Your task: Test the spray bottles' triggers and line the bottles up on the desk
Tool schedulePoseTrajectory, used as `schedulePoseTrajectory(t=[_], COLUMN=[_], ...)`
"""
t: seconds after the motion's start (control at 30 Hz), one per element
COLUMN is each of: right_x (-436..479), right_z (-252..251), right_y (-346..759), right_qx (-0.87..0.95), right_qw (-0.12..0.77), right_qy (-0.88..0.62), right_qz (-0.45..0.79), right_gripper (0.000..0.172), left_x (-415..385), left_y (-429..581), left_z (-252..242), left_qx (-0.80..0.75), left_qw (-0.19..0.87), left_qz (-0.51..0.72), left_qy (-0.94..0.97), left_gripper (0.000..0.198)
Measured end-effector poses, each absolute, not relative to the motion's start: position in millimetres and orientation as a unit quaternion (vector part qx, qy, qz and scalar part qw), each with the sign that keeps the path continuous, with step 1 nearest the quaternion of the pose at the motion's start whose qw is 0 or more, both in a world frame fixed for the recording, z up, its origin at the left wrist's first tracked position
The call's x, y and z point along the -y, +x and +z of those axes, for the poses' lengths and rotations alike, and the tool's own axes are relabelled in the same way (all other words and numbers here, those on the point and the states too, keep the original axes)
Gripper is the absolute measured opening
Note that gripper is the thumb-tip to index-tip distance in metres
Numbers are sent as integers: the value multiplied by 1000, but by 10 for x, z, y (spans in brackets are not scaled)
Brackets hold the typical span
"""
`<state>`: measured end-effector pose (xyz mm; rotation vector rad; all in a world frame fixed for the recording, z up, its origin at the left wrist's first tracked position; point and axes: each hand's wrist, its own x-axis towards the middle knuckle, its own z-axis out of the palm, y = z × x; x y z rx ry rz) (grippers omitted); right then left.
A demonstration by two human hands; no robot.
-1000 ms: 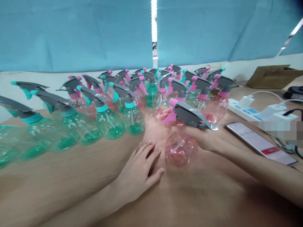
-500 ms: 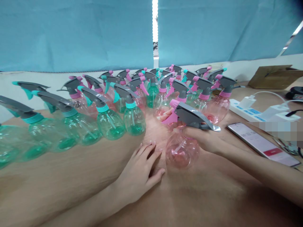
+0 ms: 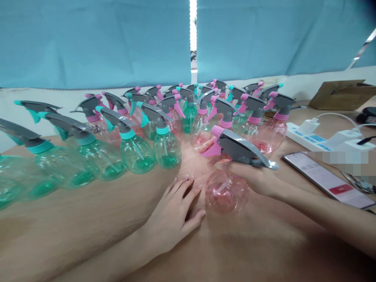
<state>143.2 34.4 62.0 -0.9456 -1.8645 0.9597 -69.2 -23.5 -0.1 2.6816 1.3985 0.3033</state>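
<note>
My right hand (image 3: 249,176) is wrapped round the neck of a pink spray bottle (image 3: 226,194), just under its grey and pink trigger head. Some of its fingers show behind the bottle, near the pink trigger; the rest are hidden. To the left, my left hand (image 3: 178,213) lies flat on the table with its fingers spread and nothing in it. Its fingertips are close to the pink bottle but apart from it. Beyond that hand stands a green spray bottle (image 3: 167,150) with a turquoise collar, next to another green spray bottle (image 3: 137,152).
Several more pink and green spray bottles crowd the back of the wooden table (image 3: 117,227), and a green row runs off to the left. At the right lie a phone (image 3: 326,178), a white power strip (image 3: 308,138) with plugs and cables, and a brown cardboard box (image 3: 337,96).
The pink spray bottle in my right hand has shifted very slightly down and toward me. My left hand stays flat in the same place.
</note>
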Motion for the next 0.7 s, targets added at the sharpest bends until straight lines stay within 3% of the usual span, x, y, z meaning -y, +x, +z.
schedulePoseTrajectory(t=[0.2, 0.47, 0.6, 0.7], right_x=[-335, -354, -339, -352], right_z=[675, 704, 689, 646], right_y=[1420, 1396, 1436, 1491], right_qx=[712, 719, 714, 721], right_qw=[378, 386, 356, 357], right_qy=[-346, -319, -358, -385], right_qz=[481, 481, 485, 452], right_gripper=[37, 41, 31, 11], left_x=[242, 241, 245, 248], left_y=[-694, -700, -703, -700], left_z=[1, -5, -10, -9], left_qx=[-460, -456, -458, -461], left_qw=[51, 47, 46, 49], left_qz=[108, 102, 97, 98], left_qy=[880, 883, 883, 881], left_gripper=[46, 48, 49, 50])
